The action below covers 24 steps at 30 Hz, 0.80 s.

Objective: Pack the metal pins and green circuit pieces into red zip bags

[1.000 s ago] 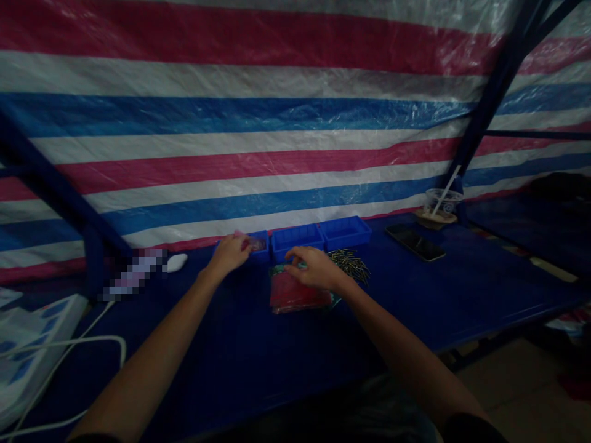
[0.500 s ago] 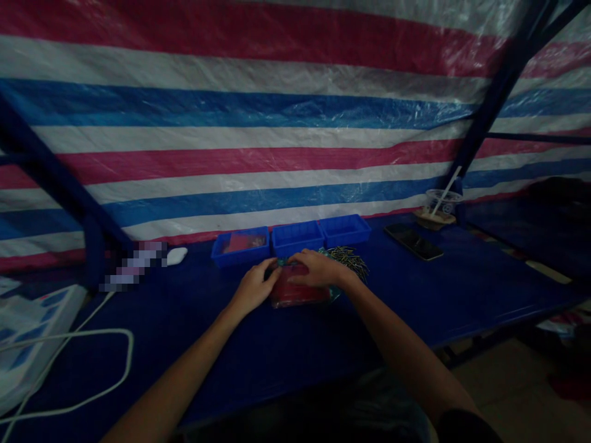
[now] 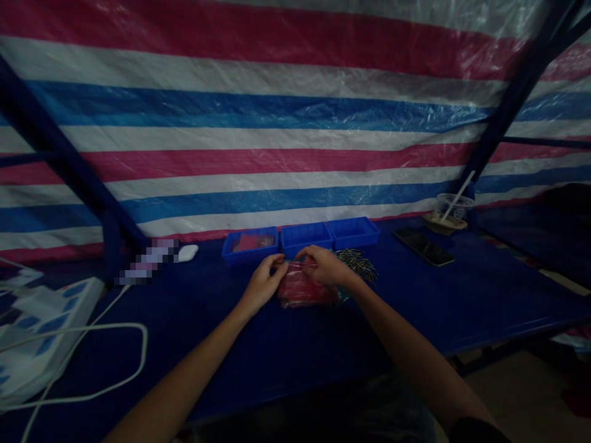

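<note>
Three blue trays stand in a row at the back of the desk (image 3: 484, 289): the left tray (image 3: 250, 245) holds a red packet, while the middle tray (image 3: 306, 237) and right tray (image 3: 353, 231) show nothing inside. Just in front of them lies one stack of red plastic bags (image 3: 305, 289). The left hand (image 3: 263, 284) and right hand (image 3: 324, 266), close together, pinch the top bag at its far edge. One heap of thin metal pins (image 3: 357, 263) sits just right of the right hand. Farther right are one phone (image 3: 423, 246) and one plastic cup with a straw (image 3: 452, 207). At the left lie a white power strip (image 3: 41, 320) and its white cable (image 3: 92, 369).
</note>
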{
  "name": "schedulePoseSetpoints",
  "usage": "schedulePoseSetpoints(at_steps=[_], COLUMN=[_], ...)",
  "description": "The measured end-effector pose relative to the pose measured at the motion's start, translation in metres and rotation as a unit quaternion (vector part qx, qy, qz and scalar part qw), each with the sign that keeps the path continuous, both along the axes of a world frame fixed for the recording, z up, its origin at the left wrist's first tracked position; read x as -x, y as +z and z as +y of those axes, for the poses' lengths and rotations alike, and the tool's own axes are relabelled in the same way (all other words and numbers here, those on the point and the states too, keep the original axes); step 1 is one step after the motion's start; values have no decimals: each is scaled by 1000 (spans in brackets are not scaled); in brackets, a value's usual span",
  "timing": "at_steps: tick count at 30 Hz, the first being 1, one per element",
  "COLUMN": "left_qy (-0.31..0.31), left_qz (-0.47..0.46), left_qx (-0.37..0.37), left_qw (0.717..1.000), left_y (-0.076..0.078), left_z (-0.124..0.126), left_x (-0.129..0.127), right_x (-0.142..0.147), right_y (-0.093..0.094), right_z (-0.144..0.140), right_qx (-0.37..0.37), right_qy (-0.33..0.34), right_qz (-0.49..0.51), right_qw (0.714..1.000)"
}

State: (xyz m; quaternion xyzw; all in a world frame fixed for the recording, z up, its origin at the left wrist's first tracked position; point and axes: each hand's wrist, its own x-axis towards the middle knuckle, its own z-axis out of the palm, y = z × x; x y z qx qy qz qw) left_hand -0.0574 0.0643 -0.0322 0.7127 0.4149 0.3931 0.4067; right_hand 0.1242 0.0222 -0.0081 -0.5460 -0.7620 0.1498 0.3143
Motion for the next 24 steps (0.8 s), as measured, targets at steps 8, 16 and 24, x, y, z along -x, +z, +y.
schedulePoseSetpoints(at_steps=[8,16,24], left_qy=[-33,-36,3], left_qz=[-132,-138,-187], left_qx=[77,105,98], left_qw=[988,984,977], left_y=[9,19,21], left_z=[-3,-10,-11], left_x=[4,4,4], right_x=[4,6,6], right_y=[0,8,6], right_z=[2,-2,2], right_qx=[24,64,53], right_qy=[-8,-17,-38], right_qz=[162,248,283], right_qw=[987,967,957])
